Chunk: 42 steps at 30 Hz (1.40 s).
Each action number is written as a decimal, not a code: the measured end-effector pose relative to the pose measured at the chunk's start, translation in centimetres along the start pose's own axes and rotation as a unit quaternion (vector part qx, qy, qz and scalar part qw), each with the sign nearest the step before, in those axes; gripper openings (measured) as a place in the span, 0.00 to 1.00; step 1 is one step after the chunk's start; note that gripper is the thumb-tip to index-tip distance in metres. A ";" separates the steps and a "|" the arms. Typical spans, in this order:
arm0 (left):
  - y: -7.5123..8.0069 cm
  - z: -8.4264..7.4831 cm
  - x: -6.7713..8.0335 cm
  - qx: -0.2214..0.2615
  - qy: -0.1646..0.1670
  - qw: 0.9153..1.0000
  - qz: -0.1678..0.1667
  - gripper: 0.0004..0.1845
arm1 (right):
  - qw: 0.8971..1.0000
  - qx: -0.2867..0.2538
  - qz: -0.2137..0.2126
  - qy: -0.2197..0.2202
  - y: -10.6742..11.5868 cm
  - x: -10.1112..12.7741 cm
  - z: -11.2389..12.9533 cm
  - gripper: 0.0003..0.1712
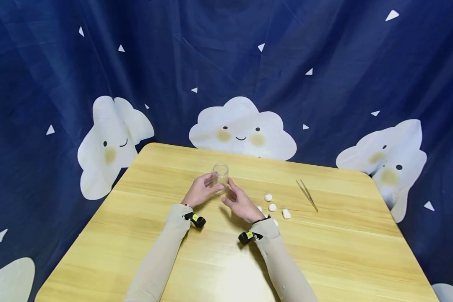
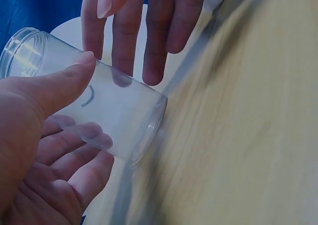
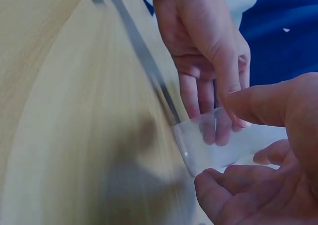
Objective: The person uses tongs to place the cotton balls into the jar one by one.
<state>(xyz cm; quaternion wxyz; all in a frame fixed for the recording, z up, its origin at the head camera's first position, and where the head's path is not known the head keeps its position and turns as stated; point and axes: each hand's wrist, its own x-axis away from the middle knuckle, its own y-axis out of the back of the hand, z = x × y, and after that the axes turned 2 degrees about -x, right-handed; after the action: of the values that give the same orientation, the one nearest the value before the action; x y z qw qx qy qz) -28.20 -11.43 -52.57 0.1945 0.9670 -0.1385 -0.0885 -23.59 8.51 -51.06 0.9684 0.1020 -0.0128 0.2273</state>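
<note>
dark blue cloud-print curtain behind, light wood table (image 1: 143, 235) in front of us. clear plastic jar (image 1: 220, 176) stands near the table's middle, toward the far side, open mouth up, no lid on it, looks empty

our left hand (image 1: 201, 191) has it: thumb on the near wall, fingers curled round the far side, seen through the plastic in the left wrist view (image 2: 94, 115). our right hand (image 1: 238, 202) is loose, fingers straight and spread, just beside the jar's right wall; can't tell if the fingertips touch it. not gripping anything

to the right of the hands lie small white cotton balls (image 1: 272, 207) in a loose cluster, and farther right, well apart from the jar, metal tweezers (image 1: 306, 195) flat on the table, untouched

our read: we're at the jar-positioning step, jar being steadied, nothing loaded yet. next move probably calls for the right hand to leave the jar and go for the tweezers or the cotton, left hand holding the jar steady, mouth unobstructed

jar long axis: vertical in the head view, base on the table, mouth pointing straight up. wrist views show it slanted, that's likely camera tilt
</note>
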 end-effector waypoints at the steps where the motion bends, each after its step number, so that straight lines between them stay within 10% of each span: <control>1: 0.0 0.0 0.0 0.000 0.002 1.000 0.000 0.36 | 1.000 -0.003 0.001 -0.001 0.0 0.0 0.1 0.50; 17: 0.0 0.0 -0.2 -0.006 0.017 1.000 -0.008 0.35 | 0.986 0.111 -0.108 0.057 5.8 2.6 4.9 0.31; 32: 0.0 0.0 0.1 -0.009 0.032 0.999 -0.005 0.35 | 0.919 0.240 -0.297 0.095 15.0 10.1 5.1 0.20; 42: 0.0 0.2 0.1 0.001 0.033 0.999 -0.005 0.36 | 0.896 0.275 -0.346 0.047 18.2 11.4 3.2 0.21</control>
<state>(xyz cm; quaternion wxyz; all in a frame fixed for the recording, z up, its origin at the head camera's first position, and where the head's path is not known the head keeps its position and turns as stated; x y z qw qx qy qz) -28.21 -11.58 -52.78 0.1977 0.9702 -0.1277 -0.0576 -21.37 28.78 -43.58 0.9185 0.3518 0.1316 -0.1237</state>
